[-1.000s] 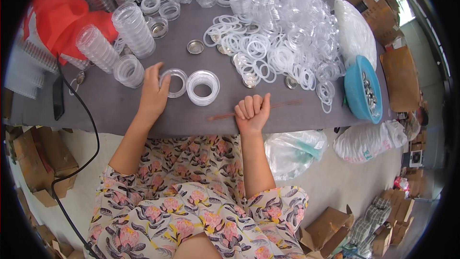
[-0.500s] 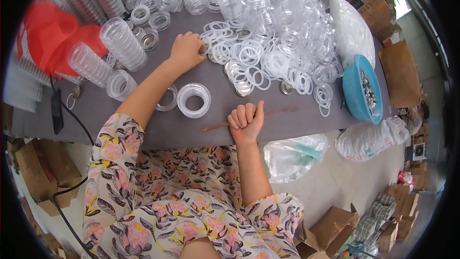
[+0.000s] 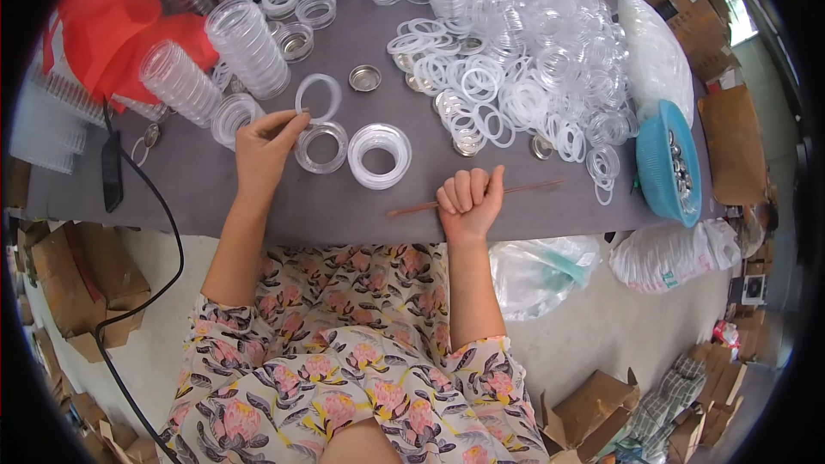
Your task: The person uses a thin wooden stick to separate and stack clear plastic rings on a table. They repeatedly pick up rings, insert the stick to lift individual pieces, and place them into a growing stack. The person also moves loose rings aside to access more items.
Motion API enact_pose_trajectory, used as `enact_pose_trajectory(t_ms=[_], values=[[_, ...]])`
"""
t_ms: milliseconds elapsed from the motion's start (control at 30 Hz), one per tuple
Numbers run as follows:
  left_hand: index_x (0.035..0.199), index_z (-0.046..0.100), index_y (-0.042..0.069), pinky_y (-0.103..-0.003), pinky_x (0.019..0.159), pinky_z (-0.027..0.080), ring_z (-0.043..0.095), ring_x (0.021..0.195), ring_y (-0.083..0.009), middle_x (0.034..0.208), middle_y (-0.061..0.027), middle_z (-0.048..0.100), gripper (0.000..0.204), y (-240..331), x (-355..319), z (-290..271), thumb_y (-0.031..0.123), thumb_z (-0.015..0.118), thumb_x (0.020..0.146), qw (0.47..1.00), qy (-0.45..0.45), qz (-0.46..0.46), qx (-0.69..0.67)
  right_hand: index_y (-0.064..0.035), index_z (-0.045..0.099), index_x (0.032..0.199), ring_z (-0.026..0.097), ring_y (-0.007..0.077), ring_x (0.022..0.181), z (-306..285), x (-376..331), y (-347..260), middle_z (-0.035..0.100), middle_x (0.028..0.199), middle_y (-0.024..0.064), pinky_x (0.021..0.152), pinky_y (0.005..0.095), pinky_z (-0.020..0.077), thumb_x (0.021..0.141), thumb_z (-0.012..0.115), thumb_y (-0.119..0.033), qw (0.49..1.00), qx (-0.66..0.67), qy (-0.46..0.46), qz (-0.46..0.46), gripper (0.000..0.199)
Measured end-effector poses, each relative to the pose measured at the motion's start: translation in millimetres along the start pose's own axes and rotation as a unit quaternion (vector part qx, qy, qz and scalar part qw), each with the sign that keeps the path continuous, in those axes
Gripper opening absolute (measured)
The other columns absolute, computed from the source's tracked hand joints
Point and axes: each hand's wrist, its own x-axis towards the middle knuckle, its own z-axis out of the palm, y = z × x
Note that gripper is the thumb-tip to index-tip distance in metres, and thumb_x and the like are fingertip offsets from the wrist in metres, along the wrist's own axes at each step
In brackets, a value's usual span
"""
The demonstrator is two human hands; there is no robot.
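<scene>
White plastic ring [image 3: 339, 98] in your left hand [image 3: 262, 148]: your thumb and fingers pinch it by its near left edge, a narrow grip. The ring tilts up, most of it beyond your fingertips, to their far right. Half a second ago this hand was reaching to the far side, at the ring pile [image 3: 524, 101]; now it is back on the near left with the ring. Just nearer than the ring, a clear disc [image 3: 342, 149] lies on the grey table [image 3: 567, 215], with a white ring stack [image 3: 402, 159] to its right. A metal cap [image 3: 364, 78], hidden behind your arm then, shows again on the far side. Your right hand [image 3: 470, 204] is curled in a fist round a thin brown stick [image 3: 531, 186], as before; its ends stick out left and right.
</scene>
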Motion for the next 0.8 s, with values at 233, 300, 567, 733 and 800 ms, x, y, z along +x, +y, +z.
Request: enact_pose_trajectory(t_ms=[233, 300, 567, 733, 800], values=[[0.088, 0.065, -0.002, -0.018, 0.041, 0.033, 0.047, 0.043, -0.0052, 0.066, -0.0086, 0.065, 0.025, -0.5, -17.9, -17.9, 0.022, 0.06, 0.087, 0.983, -0.068, -0.159, -0.056, -0.0145, 0.026, 0.047, 0.016, 0.0096, 0.036, -4.9, 1.2, -0.4, 0.025, 0.041, -0.0012, 0.036, 0.0245, 0.0131, 0.097, 0.025, -0.047, 1.0, -0.005, -0.014, -0.008, 0.059], [0.088, 0.063, -0.002, -0.018, 0.038, 0.031, 0.045, 0.04, -0.0051, 0.062, -0.0084, 0.063, 0.025, -7.7, -15.3, -20.7, 0.023, 0.06, 0.087, 0.979, -0.079, -0.174, -0.069, -0.0145, 0.026, 0.048, 0.016, 0.0096, 0.036, -4.6, 1.6, 0.5, 0.025, 0.042, -0.0012, 0.036, 0.0244, 0.0132, 0.098, 0.025, -0.046, 1.0, -0.001, -0.016, -0.006, 0.059], [0.08, 0.061, -0.002, -0.019, 0.037, 0.028, 0.039, 0.037, -0.0038, 0.049, -0.0015, 0.052, 0.023, -4.8, -18.5, -13.9, 0.02, 0.063, 0.085, 0.986, -0.069, -0.148, 0.03, -0.0145, 0.027, 0.047, 0.017, 0.0096, 0.036, -3.9, 0.8, 0.4, 0.025, 0.041, -0.0012, 0.035, 0.0244, 0.0132, 0.098, 0.025, -0.046, 1.0, -0.002, -0.009, -0.007, 0.059], [0.08, 0.06, 0.0, -0.025, 0.046, 0.032, 0.042, 0.05, -0.0061, 0.057, -0.0001, 0.052, 0.018, -11.6, -22.4, -13.9, 0.015, 0.069, 0.077, 0.979, -0.033, -0.044, 0.196, -0.0146, 0.027, 0.047, 0.017, 0.0096, 0.037, -6.0, 1.3, 0.8, 0.025, 0.041, -0.0011, 0.036, 0.0243, 0.0136, 0.097, 0.026, -0.047, 1.0, -0.002, -0.019, -0.003, 0.059], [0.087, 0.06, 0.001, -0.026, 0.056, 0.037, 0.048, 0.063, -0.0102, 0.072, -0.0036, 0.056, 0.023, -12.4, -25.6, -13.3, 0.014, 0.071, 0.073, 0.969, -0.016, 0.044, 0.243, -0.0146, 0.027, 0.047, 0.017, 0.0097, 0.037, -4.0, 0.5, 0.8, 0.025, 0.041, -0.0011, 0.036, 0.0244, 0.0137, 0.097, 0.026, -0.047, 1.0, 0.002, -0.009, -0.001, 0.059]])
